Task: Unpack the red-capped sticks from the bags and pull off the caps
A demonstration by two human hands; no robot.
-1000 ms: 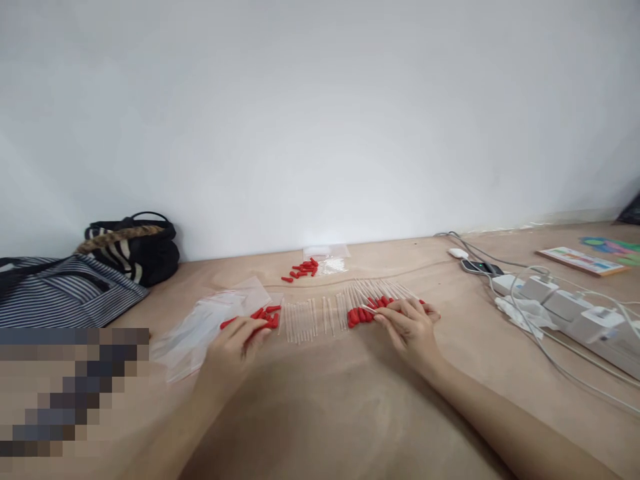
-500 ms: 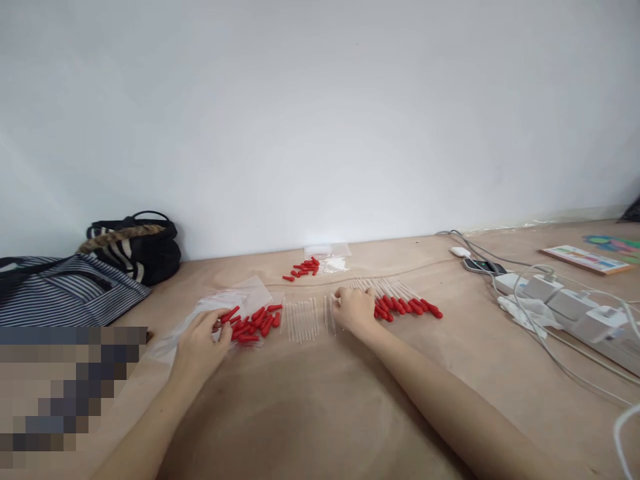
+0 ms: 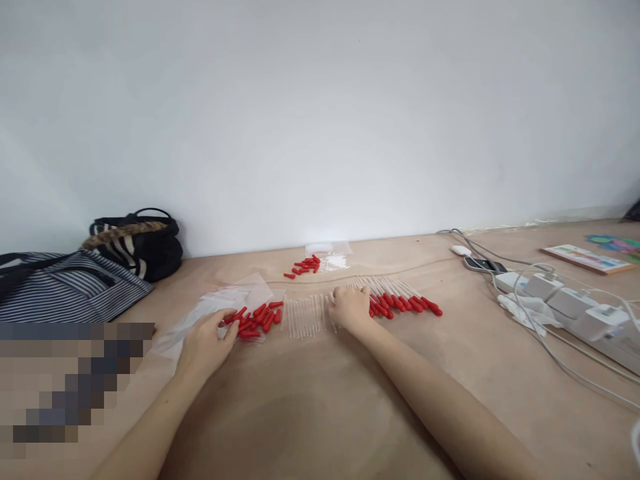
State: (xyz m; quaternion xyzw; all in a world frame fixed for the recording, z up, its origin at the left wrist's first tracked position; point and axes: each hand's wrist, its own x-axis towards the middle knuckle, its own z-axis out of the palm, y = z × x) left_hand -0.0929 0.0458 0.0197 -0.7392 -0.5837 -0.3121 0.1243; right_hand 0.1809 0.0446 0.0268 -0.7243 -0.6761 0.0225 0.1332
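Beside a pile of red rubber bulbs (image 3: 259, 320), my left hand (image 3: 207, 343) rests with thumb and fingers apart, the fingertips touching the nearest bulbs. My right hand (image 3: 349, 310) is down on the table with its fingers curled over thin clear tubes at the right end of a row of thin clear tubes (image 3: 303, 317); its palm hides part of them. To the right of that hand lie droppers (image 3: 400, 301), clear tubes with red bulbs on their near ends, fanned side by side. Clear plastic bags (image 3: 187, 327) are spread under and behind the left hand.
Farther back lie a small heap of red bulbs (image 3: 307, 265) and a clear bag of tubes (image 3: 335, 259). Striped fabric (image 3: 75, 287) and a black bag (image 3: 150, 247) sit at left. Chargers on a power strip (image 3: 565, 300), cables and a flat colourful board (image 3: 587, 259) occupy the right.
My right hand has slid slightly left, and the tubes by its thumb now lie closer to the row. My left hand has shifted slightly right against the bulb pile.
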